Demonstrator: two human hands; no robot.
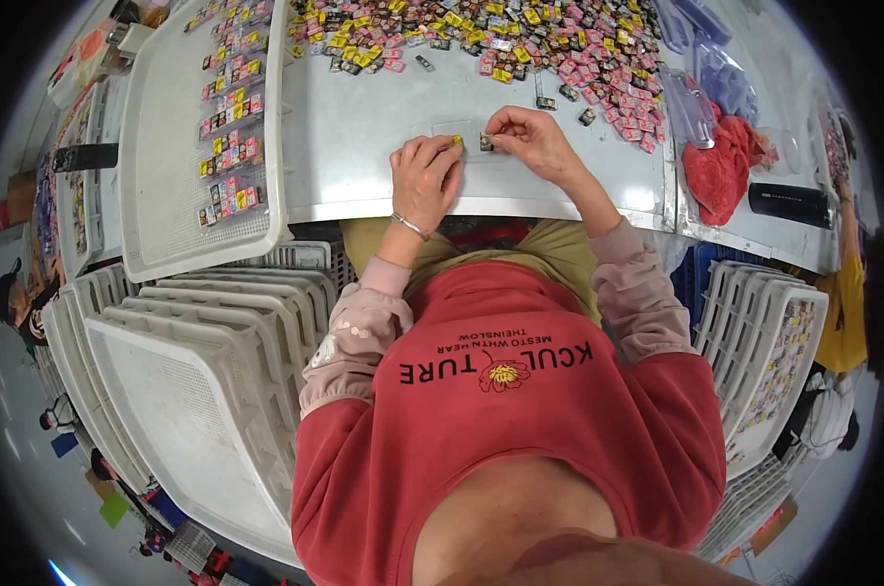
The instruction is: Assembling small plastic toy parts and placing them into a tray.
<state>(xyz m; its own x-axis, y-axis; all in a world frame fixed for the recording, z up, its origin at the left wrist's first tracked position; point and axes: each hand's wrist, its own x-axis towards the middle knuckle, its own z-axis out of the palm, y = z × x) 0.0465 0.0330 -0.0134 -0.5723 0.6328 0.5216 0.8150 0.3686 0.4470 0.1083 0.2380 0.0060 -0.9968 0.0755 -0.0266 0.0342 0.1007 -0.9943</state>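
Observation:
My left hand (424,179), a bracelet at its wrist, is closed with curled fingers at the table's front edge. A small yellow block (455,141) shows at its fingertips. Between the hands lies a shallow clear plastic tray (450,128), its outline faint against the pale table and partly covered by the left fingers. My right hand (537,143) pinches a small black block (486,143) between thumb and forefinger, close beside the yellow one. Farther off on the table (364,146) spreads a big loose heap of small pink, yellow and black blocks (598,59).
At the left, a white perforated tray (154,186) bears rows of filled clear packs (232,151). White trays (198,391) stand stacked below it. A red cloth (720,171), clear plastic pieces (691,107) and a black cylinder (791,203) lie at the right. Other people work nearby.

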